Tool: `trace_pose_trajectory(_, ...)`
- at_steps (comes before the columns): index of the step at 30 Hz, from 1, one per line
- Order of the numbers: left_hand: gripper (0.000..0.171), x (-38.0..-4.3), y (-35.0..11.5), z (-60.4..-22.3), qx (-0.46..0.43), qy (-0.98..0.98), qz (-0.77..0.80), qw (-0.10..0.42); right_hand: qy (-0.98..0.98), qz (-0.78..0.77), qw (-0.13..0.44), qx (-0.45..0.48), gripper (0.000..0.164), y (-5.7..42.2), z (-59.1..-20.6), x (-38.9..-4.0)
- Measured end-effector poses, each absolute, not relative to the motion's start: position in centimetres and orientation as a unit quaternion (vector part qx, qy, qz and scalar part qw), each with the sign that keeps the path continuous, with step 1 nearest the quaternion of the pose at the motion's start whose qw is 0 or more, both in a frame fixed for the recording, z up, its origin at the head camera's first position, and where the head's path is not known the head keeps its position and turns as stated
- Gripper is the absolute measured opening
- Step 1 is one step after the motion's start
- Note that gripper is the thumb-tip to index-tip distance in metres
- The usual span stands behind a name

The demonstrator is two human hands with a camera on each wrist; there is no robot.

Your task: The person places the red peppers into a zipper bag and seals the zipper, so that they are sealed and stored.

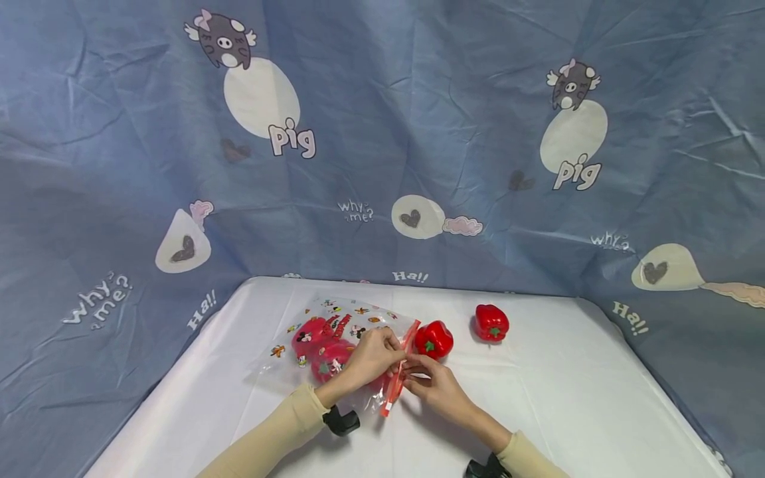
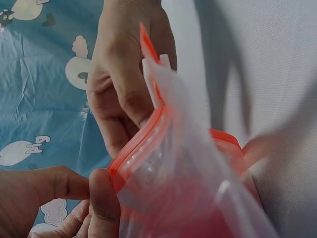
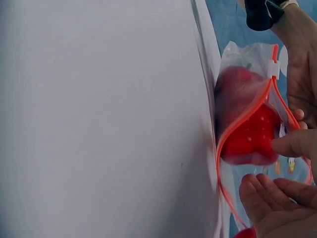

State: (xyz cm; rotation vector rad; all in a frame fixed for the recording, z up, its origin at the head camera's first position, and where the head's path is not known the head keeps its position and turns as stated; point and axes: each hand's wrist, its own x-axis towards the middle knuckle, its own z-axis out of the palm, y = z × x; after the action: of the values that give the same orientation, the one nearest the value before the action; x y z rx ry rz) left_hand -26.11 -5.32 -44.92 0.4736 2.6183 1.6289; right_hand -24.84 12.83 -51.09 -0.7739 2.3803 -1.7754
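A clear zip bag (image 1: 271, 362) with cartoon prints and a red zip edge lies on the table, several red bell peppers (image 1: 331, 358) inside. My left hand (image 1: 373, 355) pinches the bag's red rim (image 2: 136, 146) between thumb and finger. Facing it, my right hand (image 1: 439, 388) is at the parted mouth, fingers relaxed and spread. One bell pepper (image 3: 252, 136) sits just inside the mouth; a right fingertip (image 3: 285, 146) overlaps its edge in the right wrist view. A white slider (image 3: 275, 70) is on the zip, toward one end.
Just beyond the mouth of the bag, a red bell pepper (image 1: 434, 340) lies on the white tabletop (image 1: 556, 392). Another pepper (image 1: 491, 323) is farther right. A blue printed cloth (image 1: 358, 133) hangs behind the table.
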Motion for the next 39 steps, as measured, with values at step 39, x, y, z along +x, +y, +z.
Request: trace_pose_trajectory(39,0.009,-26.1,-5.3,-45.0,0.148,0.833,0.533,0.019,0.783,-0.555,0.019,-0.280,0.033,19.3,-47.6,-26.4)
